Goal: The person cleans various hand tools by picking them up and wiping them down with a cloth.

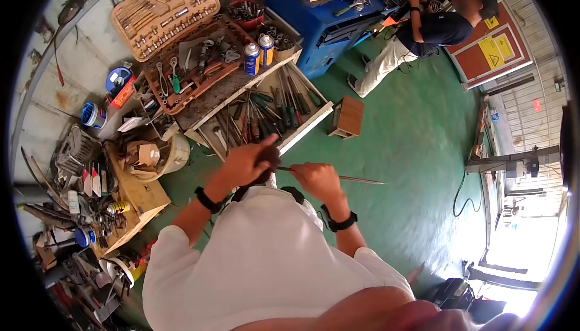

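In front of my white shirt, my right hand (317, 180) is closed around a long thin metal rod (362, 180). The rod's pointed free end sticks out to the right over the green floor, and its other end runs to my left hand (243, 165). That hand is closed on a dark brown piece (269, 159), its index finger stretched forward. Whether this piece is a handle or a rag I cannot tell. Just beyond my hands, an open drawer (309, 124) holds several screwdrivers (290, 104) and other hand tools.
Above the drawer lies an open socket set case (166, 12) beside two spray cans (252, 59). A blue cabinet (326, 32) stands behind, with a small wooden box stool (347, 117) on the floor. A co-worker (438, 32) stands at upper right. A wooden bench (148, 195) is at left.
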`<state>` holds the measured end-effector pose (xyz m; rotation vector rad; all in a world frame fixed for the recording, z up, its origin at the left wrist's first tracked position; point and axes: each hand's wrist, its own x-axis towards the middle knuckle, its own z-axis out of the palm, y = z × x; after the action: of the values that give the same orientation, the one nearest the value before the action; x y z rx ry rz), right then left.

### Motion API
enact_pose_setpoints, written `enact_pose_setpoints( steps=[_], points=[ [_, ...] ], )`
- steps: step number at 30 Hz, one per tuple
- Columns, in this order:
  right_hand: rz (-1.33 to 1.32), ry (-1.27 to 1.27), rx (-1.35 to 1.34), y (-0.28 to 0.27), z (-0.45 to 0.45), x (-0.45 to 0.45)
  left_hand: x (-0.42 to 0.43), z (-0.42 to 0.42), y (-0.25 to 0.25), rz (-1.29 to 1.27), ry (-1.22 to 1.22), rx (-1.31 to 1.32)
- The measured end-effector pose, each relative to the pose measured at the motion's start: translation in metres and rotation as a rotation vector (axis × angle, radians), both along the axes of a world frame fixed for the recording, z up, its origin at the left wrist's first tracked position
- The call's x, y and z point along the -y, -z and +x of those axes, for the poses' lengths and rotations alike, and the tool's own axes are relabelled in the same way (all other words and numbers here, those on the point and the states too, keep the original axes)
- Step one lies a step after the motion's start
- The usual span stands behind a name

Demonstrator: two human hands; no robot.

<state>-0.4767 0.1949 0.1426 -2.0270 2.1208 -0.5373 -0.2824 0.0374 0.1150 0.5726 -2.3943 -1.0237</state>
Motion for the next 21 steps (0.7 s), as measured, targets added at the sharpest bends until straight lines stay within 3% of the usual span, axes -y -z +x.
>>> enact_pose_setpoints(
  steps=[3, 6, 9, 13, 15, 18, 20, 21],
  points=[
    [0.154, -0.01, 0.005, 0.021, 0.008, 0.006, -0.018, -0.013, -0.007, 0.089, 0.157, 0.005],
    [0.0, 0.037, 0.1, 0.009, 0.006, 0.005, -0.015, -0.018, 0.0, 0.091, 0.217, -0.003],
    [-0.023, 0.104, 0.157, 0.015, 0.007, 0.003, -0.002, -0.013, 0.013, -0.223, 0.369, -0.061],
    [-0.093, 0.127, 0.186, 0.01, 0.001, 0.004, 0.011, -0.003, 0.031, -0.352, 0.131, -0.098],
    [-0.073, 0.247, 0.229, 0.002, -0.008, -0.008, 0.031, 0.014, 0.029, -0.25, -0.151, -0.048],
    [-0.035, 0.406, 0.337, -0.009, -0.033, -0.022, 0.068, 0.036, 0.057, -0.121, -0.332, -0.131],
    [-0.102, 0.478, 0.463, -0.008, -0.044, -0.031, 0.077, 0.045, 0.073, 0.65, -0.593, -0.337],
    [-0.11, 0.484, 0.493, -0.009, -0.045, -0.031, 0.08, 0.047, 0.071, 0.77, -0.541, -0.347]
  ],
)
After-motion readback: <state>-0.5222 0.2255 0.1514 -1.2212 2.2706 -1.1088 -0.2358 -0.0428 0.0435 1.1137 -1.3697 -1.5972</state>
